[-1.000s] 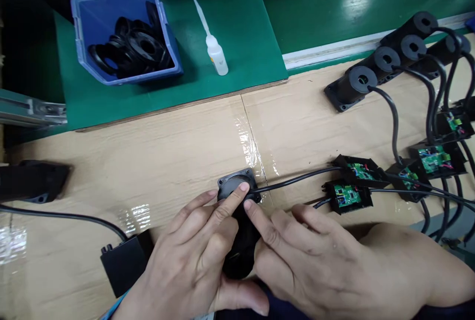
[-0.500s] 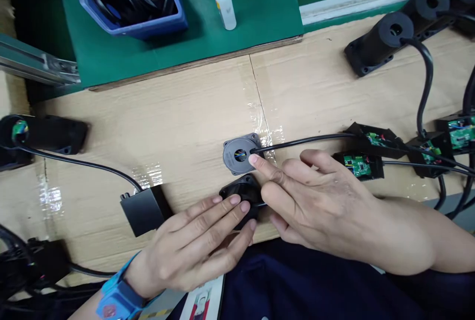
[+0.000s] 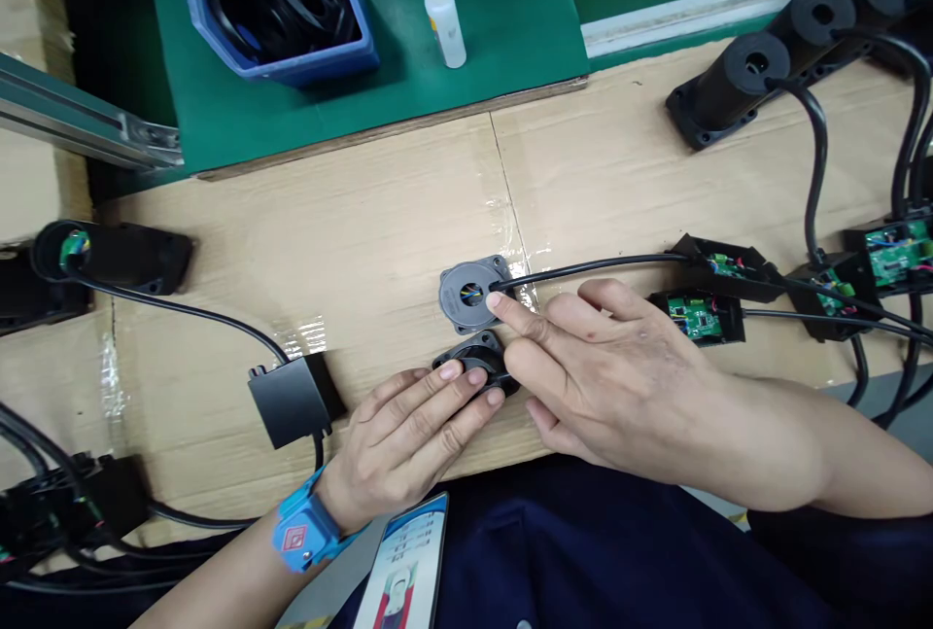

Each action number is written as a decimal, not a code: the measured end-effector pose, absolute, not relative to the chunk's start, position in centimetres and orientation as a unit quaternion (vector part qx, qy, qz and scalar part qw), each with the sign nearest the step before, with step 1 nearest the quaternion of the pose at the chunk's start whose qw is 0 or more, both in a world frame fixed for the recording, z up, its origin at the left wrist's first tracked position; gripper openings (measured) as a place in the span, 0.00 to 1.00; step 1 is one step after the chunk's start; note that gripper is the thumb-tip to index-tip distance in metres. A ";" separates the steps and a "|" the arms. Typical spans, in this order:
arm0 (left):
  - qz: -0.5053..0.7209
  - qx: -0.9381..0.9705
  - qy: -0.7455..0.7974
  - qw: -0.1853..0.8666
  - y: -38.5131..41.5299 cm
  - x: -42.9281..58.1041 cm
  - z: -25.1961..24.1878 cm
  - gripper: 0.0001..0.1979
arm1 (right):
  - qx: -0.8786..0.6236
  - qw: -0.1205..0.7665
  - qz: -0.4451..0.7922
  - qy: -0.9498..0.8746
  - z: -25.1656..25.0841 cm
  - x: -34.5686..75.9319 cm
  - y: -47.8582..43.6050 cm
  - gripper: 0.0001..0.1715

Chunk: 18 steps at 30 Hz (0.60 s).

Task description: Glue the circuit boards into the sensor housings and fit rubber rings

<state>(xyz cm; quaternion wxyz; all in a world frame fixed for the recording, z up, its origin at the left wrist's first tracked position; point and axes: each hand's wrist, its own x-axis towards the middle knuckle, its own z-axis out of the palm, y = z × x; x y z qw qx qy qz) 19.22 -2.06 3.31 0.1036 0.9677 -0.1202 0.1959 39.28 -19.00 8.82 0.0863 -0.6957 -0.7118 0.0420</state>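
Observation:
My left hand (image 3: pixel 412 435) lies over a black flanged housing (image 3: pixel 477 349) near the table's front edge, its fingers closed on it from above; the thumb is hidden. Just beyond sits a grey round flanged part (image 3: pixel 461 306), with coloured wires showing in its centre hole. A black cable (image 3: pixel 583 271) runs from this part to the right. My right hand (image 3: pixel 604 376) has its index fingertip touching the grey part beside the cable's entry. Its other fingers are curled by the black housing, and whatever they grip is hidden.
Open black boxes with green circuit boards (image 3: pixel 696 316) and cables lie at right. Black cylindrical housings (image 3: pixel 733 85) stand behind them. A black box (image 3: pixel 295 401) and another housing (image 3: pixel 138 255) are at left. A blue bin (image 3: pixel 292 70) and white bottle (image 3: pixel 444 21) stand at the back.
My left hand and the black housing have shifted slightly away from the front edge, nearer the grey part. The right index finger stays at the cable's entry. The whole view has moved a little.

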 end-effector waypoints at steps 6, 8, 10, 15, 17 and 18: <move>0.225 0.966 -0.101 0.076 -2.6 20.0 3.1 0.20 | -0.690 0.100 0.036 -0.716 8.7 39.4 -18.9 0.09; 0.238 0.964 -0.090 0.075 -2.7 20.2 3.2 0.17 | -0.692 0.099 0.033 -0.714 8.8 39.4 -18.9 0.09; 0.248 0.961 -0.095 0.078 -2.7 20.2 3.3 0.16 | -0.692 0.100 0.027 -0.715 8.8 39.5 -18.9 0.11; 0.269 0.947 -0.107 0.141 -2.4 19.9 2.5 0.15 | -0.695 0.094 0.033 -0.712 8.9 39.7 -18.9 0.12; 0.273 0.944 -0.087 0.164 -2.4 19.9 2.1 0.13 | -0.696 0.085 0.026 -0.713 9.0 39.8 -18.9 0.11; 0.269 0.945 -0.078 0.169 -2.5 20.0 2.1 0.12 | -0.695 0.082 0.023 -0.714 9.0 39.8 -18.9 0.11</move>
